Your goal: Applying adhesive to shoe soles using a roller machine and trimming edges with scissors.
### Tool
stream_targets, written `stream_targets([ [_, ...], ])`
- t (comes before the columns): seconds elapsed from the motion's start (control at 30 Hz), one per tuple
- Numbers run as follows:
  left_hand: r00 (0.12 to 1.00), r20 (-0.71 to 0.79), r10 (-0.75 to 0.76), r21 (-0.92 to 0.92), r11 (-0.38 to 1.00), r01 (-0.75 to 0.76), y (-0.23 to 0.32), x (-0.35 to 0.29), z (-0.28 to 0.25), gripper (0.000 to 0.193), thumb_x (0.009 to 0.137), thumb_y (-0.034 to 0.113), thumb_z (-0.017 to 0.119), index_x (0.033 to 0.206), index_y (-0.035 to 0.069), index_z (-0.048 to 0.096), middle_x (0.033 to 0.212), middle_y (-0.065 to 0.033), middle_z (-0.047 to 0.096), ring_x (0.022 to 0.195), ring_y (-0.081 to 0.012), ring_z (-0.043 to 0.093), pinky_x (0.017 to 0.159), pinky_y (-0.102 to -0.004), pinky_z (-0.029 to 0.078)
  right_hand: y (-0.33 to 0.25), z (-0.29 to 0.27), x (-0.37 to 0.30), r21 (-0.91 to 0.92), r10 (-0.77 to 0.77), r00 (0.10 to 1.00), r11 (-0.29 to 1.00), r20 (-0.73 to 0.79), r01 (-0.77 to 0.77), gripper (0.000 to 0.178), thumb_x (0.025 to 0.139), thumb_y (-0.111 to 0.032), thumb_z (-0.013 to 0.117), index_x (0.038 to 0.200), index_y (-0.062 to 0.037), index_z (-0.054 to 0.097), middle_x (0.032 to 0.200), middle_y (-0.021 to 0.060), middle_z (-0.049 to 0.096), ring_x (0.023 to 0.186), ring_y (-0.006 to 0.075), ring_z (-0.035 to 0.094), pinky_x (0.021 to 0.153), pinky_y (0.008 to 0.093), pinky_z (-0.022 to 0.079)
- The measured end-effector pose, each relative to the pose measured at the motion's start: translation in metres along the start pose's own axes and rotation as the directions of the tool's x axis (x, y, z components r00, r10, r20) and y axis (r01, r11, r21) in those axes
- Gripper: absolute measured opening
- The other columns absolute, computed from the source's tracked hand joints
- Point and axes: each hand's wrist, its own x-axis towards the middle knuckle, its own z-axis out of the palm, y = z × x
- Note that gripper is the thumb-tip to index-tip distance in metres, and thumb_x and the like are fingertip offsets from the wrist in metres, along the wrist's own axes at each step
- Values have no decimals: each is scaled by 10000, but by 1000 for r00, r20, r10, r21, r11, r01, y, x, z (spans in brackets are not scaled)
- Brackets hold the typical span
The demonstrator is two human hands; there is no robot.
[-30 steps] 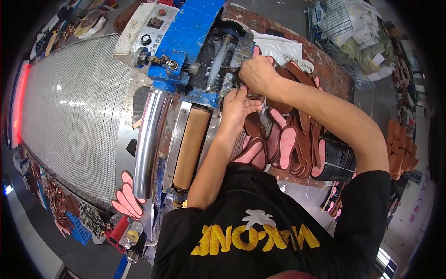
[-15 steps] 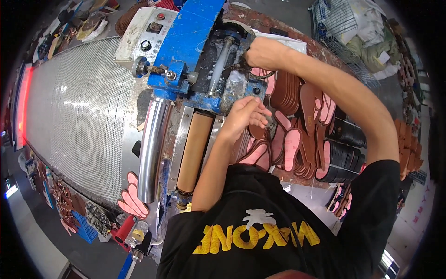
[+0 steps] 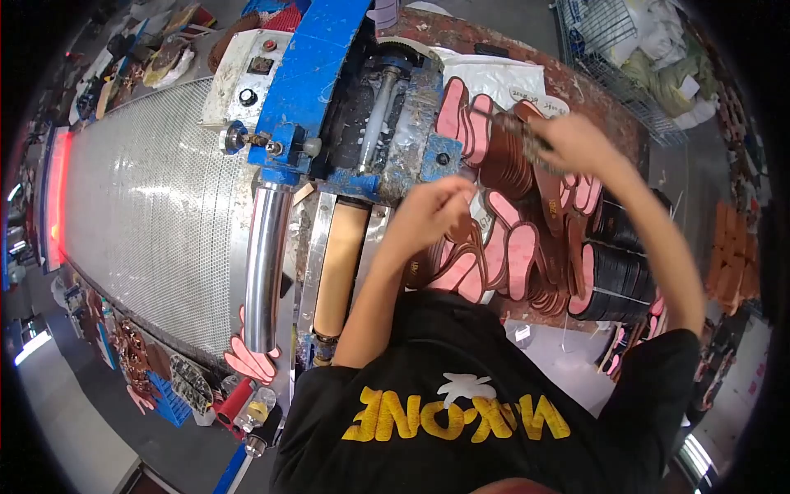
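My right hand [image 3: 572,144] is closed around a dark, slender metal tool [image 3: 517,132], smeared by motion, above the stacks of brown insoles [image 3: 504,169]. Close to the blue end block [image 3: 442,156] of the roller machine, my left hand [image 3: 434,216] is raised with its fingers curled together; what they hold, if anything, is hidden. Pink-topped insoles [image 3: 451,107] lie beside the machine, just beyond my left hand. More pink insoles [image 3: 517,257] and brown ones spread over the table between my hands and my chest.
At left stand a shiny steel roller [image 3: 267,272], a tan roller [image 3: 341,267] and a perforated conveyor belt [image 3: 148,214] leading to a glowing red edge. Tied black insoles [image 3: 617,276] sit at right. A white plastic bag [image 3: 494,78] lies behind; a wire cage [image 3: 605,49] stands beyond.
My right hand has moved right, off the machine to over the insole stacks, carrying the dark tool. My left hand's spread fingers have curled in. The view has shifted slightly.
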Motion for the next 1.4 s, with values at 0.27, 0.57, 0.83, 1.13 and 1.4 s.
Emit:
stream_targets([
  [0.27, 894, -243, 378, 963, 205, 175, 1, 46, -72, 257, 832, 25, 572, 1061, 56, 685, 968, -197, 586, 936, -388, 577, 795, -471, 497, -74, 139, -98, 595, 90, 996, 801, 2, -74, 245, 834, -293, 664, 906, -65, 610, 731, 211, 626, 725, 416, 632, 666, 503, 503],
  [0.57, 996, -72, 50, 990, -118, 78, 9, 71, -92, 344, 763, 60, 635, 1106, 71, 664, 992, -195, 547, 974, -400, 554, 827, -470, 501, -120, 219, -158, 780, 196, 976, 596, 90, -192, 327, 813, -299, 712, 960, -36, 585, 829, 229, 640, 838, 437, 622, 738, 521, 480],
  [0.83, 988, -60, -145, 998, -7, 59, 19, 86, -106, 290, 743, 102, 678, 1030, 69, 651, 1021, -220, 566, 952, -449, 585, 849, -496, 492, -121, 239, -167, 787, 209, 978, 601, 17, -142, 321, 825, -283, 705, 984, -35, 576, 832, 224, 648, 813, 424, 634, 721, 504, 489],
  [1.13, 998, 3, -67, 995, -104, -10, 17, 84, -102, 184, 790, 110, 655, 967, 66, 630, 978, -168, 577, 946, -369, 611, 798, -474, 520, -105, 234, -166, 812, 246, 968, 557, 39, -175, 332, 841, -253, 689, 1061, -29, 581, 843, 221, 656, 834, 421, 634, 730, 493, 488],
  [1.4, 996, 85, -20, 928, -362, -86, 15, 84, -92, 102, 843, 128, 568, 903, 54, 604, 891, -156, 616, 751, -343, 670, 624, -439, 560, -103, 244, -163, 818, 222, 972, 543, 80, -192, 339, 840, -239, 689, 1078, -33, 564, 851, 226, 653, 848, 430, 630, 739, 498, 488],
])
